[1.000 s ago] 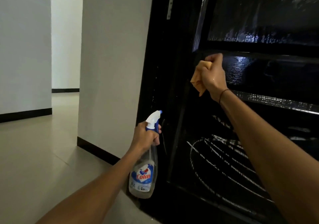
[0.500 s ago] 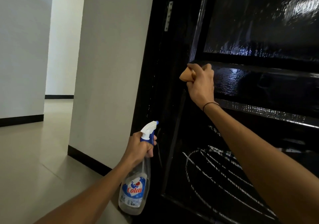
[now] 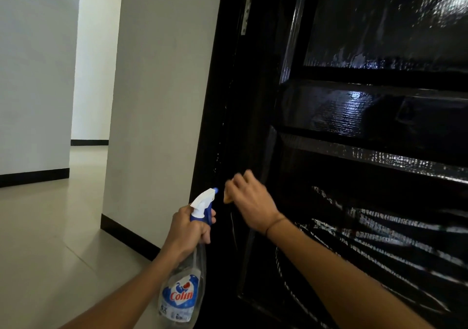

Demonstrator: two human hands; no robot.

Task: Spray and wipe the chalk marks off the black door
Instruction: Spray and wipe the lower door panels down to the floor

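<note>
A spray bottle (image 3: 184, 275) is gripped at its neck by the left hand (image 3: 188, 230), the fingers curled round below the white and blue trigger head, whose nozzle is pointed up and to the right. The bottle is of clear plastic; clear liquid can be seen in its lower part behind the blue "Colin" label. Just beside the nozzle, an orange cloth (image 3: 228, 197) is held bunched in the right hand (image 3: 249, 199), only a small edge of it being visible past the blurred fingers. The hand is set against the left stile of the black door (image 3: 354, 115), though contact of cloth and wood cannot be made out. White chalk marks (image 3: 379, 247) are spread in curved lines over the lower panel, to the right of the right forearm. The upper panels are glossy with wet streaks. Since half a second ago the right hand has been brought down from the middle rail to beside the bottle; the left hand has been kept on the bottle.
</note>
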